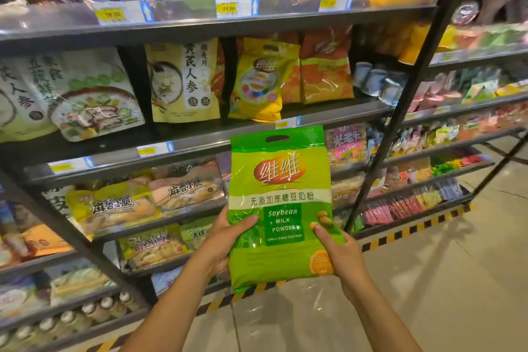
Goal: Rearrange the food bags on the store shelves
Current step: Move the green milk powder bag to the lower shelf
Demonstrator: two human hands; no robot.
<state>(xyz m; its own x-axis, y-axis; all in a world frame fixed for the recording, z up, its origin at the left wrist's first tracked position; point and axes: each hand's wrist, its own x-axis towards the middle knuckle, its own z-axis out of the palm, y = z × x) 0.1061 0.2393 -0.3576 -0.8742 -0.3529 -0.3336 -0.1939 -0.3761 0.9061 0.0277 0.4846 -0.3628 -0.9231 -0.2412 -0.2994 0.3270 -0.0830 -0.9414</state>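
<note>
One green bag (281,180) upright, handle (277,138) up.

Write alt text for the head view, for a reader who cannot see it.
The left hand and right hand hold a green soybean milk powder bag upright by its lower edges in front of store shelves. The shelves carry many other food bags.

Green bag (281,208), red-orange logo
</note>
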